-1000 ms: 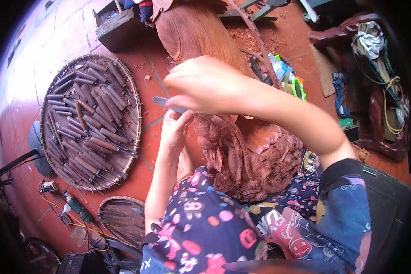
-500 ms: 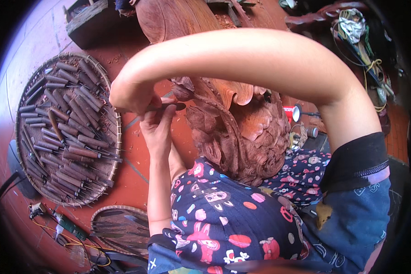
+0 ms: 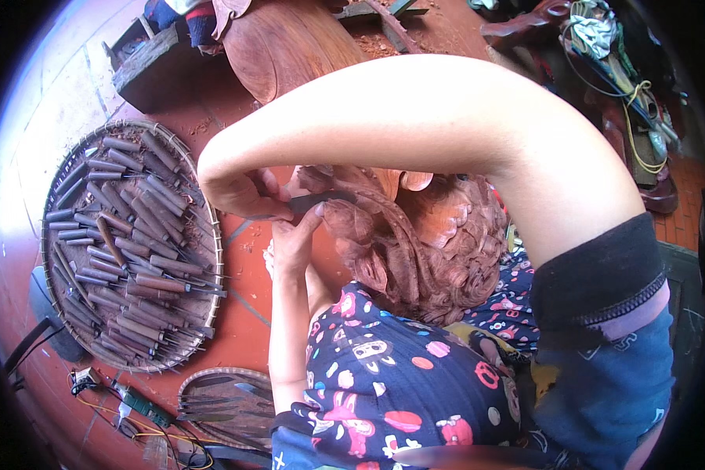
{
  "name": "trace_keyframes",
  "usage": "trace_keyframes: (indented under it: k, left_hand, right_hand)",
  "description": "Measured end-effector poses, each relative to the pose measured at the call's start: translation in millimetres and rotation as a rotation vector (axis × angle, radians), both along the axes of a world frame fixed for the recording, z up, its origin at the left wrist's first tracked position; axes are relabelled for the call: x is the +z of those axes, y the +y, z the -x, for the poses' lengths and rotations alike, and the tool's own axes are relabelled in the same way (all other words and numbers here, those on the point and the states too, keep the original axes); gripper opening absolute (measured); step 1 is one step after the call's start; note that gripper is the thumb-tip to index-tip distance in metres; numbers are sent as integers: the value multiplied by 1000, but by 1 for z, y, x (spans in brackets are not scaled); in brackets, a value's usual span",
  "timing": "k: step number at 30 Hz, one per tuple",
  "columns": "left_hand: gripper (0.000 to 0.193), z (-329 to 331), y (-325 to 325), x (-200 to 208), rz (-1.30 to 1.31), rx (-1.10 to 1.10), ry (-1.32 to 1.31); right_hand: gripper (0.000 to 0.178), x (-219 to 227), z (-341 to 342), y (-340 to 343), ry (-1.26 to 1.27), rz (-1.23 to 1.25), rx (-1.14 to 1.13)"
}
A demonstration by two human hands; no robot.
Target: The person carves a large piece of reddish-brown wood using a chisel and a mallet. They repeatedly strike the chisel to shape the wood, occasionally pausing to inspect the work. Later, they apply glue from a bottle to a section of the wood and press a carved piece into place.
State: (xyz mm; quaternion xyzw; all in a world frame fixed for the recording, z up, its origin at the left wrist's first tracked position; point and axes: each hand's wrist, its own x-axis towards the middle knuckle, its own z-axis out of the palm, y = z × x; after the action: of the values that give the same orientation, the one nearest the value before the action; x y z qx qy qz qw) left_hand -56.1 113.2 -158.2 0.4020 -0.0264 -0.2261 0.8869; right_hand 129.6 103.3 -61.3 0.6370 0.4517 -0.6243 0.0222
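Observation:
A reddish-brown wood carving [image 3: 423, 258] with curling stems, buds and shell-like petals rests in front of my lap. My right arm arches across the top of the view. At its end, my right hand [image 3: 247, 192] is closed around one end of a dark, narrow flat blade [image 3: 333, 197]; the blade's far part lies against a carved bud. Just below, my left hand [image 3: 294, 243] pinches the same blade, its thumb along the lower edge. The right fingers are partly hidden behind the wrist.
A round woven tray [image 3: 217, 235] of wooden-handled chisels lies on the red tile floor at left. Below it sit a smaller basket [image 3: 184, 384] of dark blades and a green power strip [image 3: 145, 407] with cords. A large smooth wooden piece [image 3: 290, 47] stands beyond my arm.
My view has shifted, so the trays appear farther right and lower. Both hands and the blade have moved right relative to the carving, and the blade now overlaps the bud.

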Motion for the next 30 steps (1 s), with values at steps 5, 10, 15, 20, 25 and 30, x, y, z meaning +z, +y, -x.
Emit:
trace_keyframes:
  k: [5,10,15,20,25,30]
  left_hand:
    - [50,2,-6,19,159,-37,94]
    - [40,0,-1,9,168,-144,211]
    - [43,-2,-7,-1,172,-79,169]
    - [51,-18,-8,12,186,-41,27]
    - [28,-13,28,11,73,101,-47]
    - [3,59,130,16,-783,192,-168]
  right_hand:
    - [25,-1,0,-1,-12,-12,9]
    - [25,-3,4,5,-7,-11,25]
    - [24,0,5,4,-19,-39,27]
    - [24,8,3,-2,-66,-78,23]
    - [23,33,16,-5,-292,-218,7]
    - [17,97,58,-42,-849,-1020,-272]
